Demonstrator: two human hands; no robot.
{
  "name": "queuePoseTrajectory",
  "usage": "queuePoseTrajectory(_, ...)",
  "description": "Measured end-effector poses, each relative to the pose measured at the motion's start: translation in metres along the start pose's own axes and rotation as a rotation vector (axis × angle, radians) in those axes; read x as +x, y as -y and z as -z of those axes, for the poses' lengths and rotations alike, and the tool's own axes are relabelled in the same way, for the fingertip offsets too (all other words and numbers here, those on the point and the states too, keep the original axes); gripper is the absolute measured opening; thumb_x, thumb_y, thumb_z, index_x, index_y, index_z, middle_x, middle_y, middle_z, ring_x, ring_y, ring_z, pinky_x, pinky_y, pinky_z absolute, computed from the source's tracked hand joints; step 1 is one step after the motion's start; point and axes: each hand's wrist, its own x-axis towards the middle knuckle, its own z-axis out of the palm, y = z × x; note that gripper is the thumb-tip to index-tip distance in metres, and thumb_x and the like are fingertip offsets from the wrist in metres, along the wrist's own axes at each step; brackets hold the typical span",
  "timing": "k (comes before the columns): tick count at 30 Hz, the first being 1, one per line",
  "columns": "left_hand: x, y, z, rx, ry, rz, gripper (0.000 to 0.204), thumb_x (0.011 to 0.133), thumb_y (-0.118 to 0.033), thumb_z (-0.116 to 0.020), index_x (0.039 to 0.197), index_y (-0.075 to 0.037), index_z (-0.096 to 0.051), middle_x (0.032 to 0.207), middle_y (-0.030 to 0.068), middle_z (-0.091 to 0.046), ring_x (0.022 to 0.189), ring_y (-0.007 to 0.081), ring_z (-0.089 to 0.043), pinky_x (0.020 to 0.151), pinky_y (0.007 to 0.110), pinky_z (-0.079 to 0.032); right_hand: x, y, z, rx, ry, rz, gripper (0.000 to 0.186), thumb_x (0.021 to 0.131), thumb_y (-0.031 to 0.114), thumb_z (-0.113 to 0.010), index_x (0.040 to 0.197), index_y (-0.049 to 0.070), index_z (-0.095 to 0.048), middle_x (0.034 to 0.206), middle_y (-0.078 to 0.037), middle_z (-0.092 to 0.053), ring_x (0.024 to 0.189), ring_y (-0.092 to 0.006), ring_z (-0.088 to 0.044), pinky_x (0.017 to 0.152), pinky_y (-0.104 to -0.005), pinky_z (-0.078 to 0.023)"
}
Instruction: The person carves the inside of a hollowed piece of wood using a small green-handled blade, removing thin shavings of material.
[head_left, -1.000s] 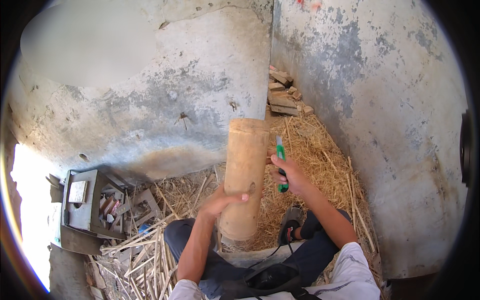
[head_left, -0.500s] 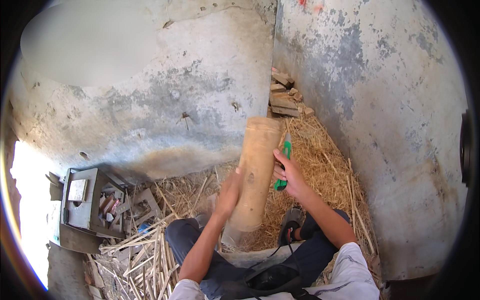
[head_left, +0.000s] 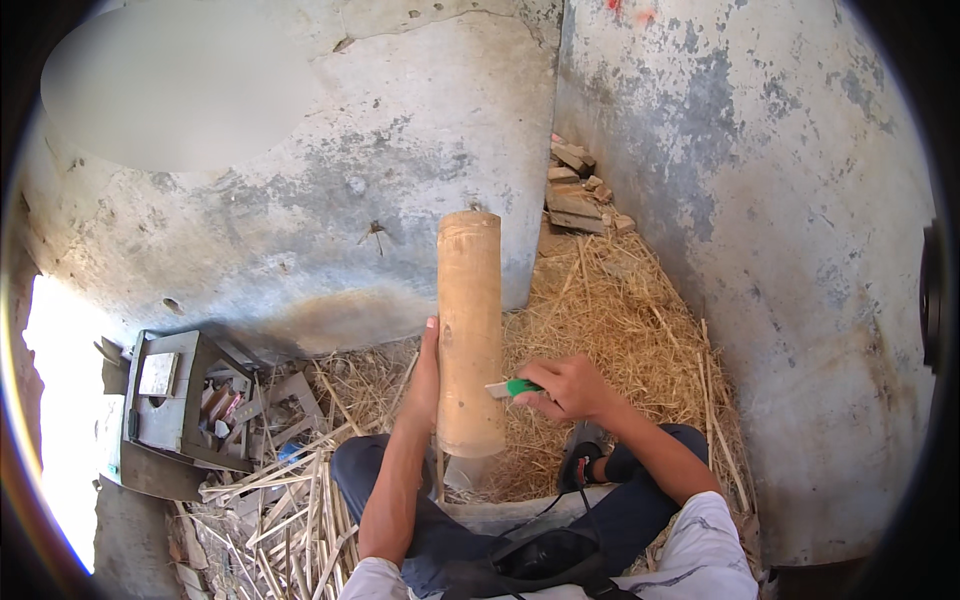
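Observation:
A thick tan bamboo tube (head_left: 470, 320) stands nearly upright before me, above my knees. My left hand (head_left: 427, 375) grips its left side; the fingers behind the tube are mostly hidden. In my right hand (head_left: 568, 388) is a green utility knife (head_left: 522, 386), held in a closed grip. Its blade is out and points left, with the tip at or very close to the lower right side of the tube. Under the tube's lower end, a pale stone-like block (head_left: 470, 472) shows between my legs.
Straw (head_left: 610, 320) covers the floor ahead and to the right. Split sticks (head_left: 300, 520) lie heaped at the lower left. A grey open box (head_left: 180, 400) with scraps stands at the left wall. Bricks (head_left: 575, 200) are piled in the far corner between two worn walls.
The bamboo tube has moved left and straightened from a tilt. My right hand has come off its side and lowered, turning the knife from upright to pointing left at the tube.

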Motion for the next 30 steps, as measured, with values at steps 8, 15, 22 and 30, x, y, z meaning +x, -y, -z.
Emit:
queuePoseTrajectory(8, -0.008, 0.001, 0.008, 0.149, 0.045, 0.071, 0.076, 0.109, -0.066, -0.037, 0.150, -0.004, -0.052, 0.132, 0.0161, -0.068, 0.109, 0.0221, -0.070, 0.095, 0.037, -0.056, 0.008, -0.002, 0.004, 0.088, -0.199, -0.058, 0.032, 0.096, 0.037, -0.074, 0.102, 0.005, -0.073, 0.085, -0.010, -0.073, 0.064, -0.0267, -0.069, 0.056, -0.0373, -0.053)
queuePoseTrajectory(15, -0.014, 0.003, -0.004, 0.085, 0.119, 0.073, 0.079, 0.107, -0.069, -0.036, 0.151, -0.005, -0.052, 0.128, 0.0162, -0.069, 0.108, 0.0228, -0.070, 0.089, 0.038, -0.060, 0.015, -0.010, 0.021, 0.016, -0.276, -0.092, 0.031, 0.094, 0.036, -0.077, 0.100, 0.005, -0.074, 0.084, -0.009, -0.073, 0.061, -0.0259, -0.068, 0.055, -0.0356, -0.054)
queuePoseTrajectory(22, -0.015, -0.003, -0.008, 0.092, 0.052, 0.062, 0.086, 0.102, -0.073, -0.045, 0.150, -0.001, -0.052, 0.128, 0.0182, -0.069, 0.107, 0.0240, -0.071, 0.089, 0.037, -0.059, 0.005, 0.013, 0.004, 0.021, -0.200, 0.066, 0.028, 0.093, 0.037, -0.078, 0.098, 0.009, -0.075, 0.082, -0.007, -0.074, 0.060, -0.0241, -0.069, 0.051, -0.0371, -0.053)
queuePoseTrajectory(30, -0.017, -0.005, 0.001, 0.160, 0.036, 0.087, 0.083, 0.103, -0.069, -0.050, 0.149, -0.001, -0.053, 0.129, 0.0184, -0.069, 0.110, 0.0235, -0.070, 0.093, 0.037, -0.057, 0.019, -0.002, 0.019, -0.036, -0.319, -0.114, 0.032, 0.095, 0.041, -0.076, 0.098, 0.009, -0.076, 0.080, -0.006, -0.074, 0.057, -0.0239, -0.068, 0.049, -0.0358, -0.052)
